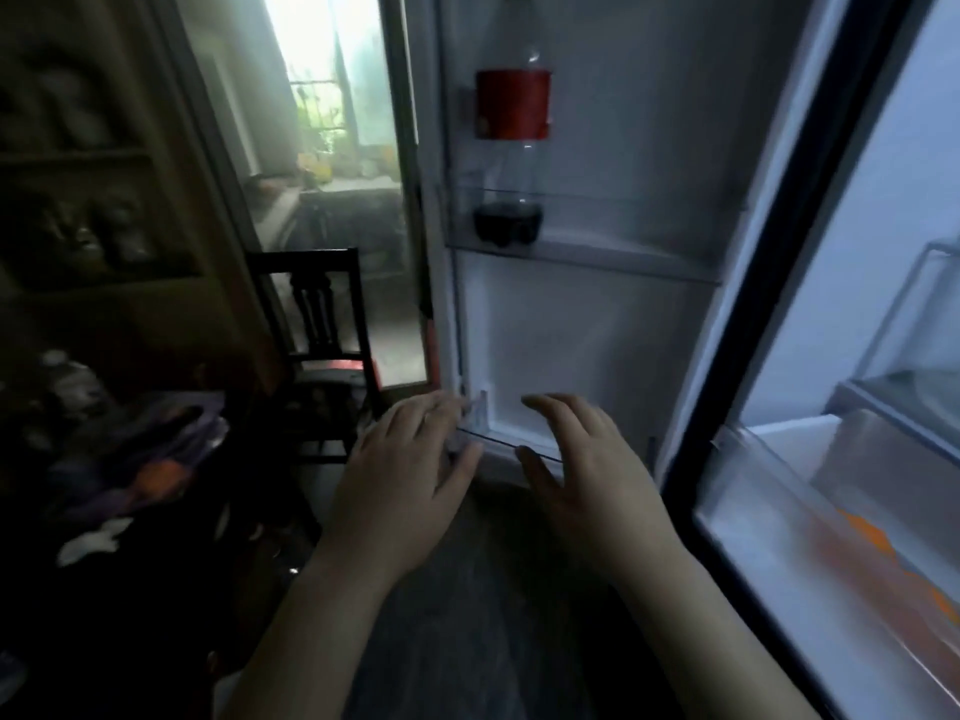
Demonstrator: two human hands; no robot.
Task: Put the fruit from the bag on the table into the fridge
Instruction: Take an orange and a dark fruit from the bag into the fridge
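Head view: our left hand (410, 470) and right hand (582, 459) hover, each grip spread and holding nothing, before the open white fridge door's (597, 314) low clear shelf (498, 439). Orange fruit shows blurred in the clear fridge drawer (810, 517) at right. We judge this a return for more fruit; the bag isn't clearly seen.

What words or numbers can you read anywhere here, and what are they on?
None can be read.
Red label on the cola bottle in the fridge door: too blurred to read.
Dark shelves on the left: too dim to show any writing.
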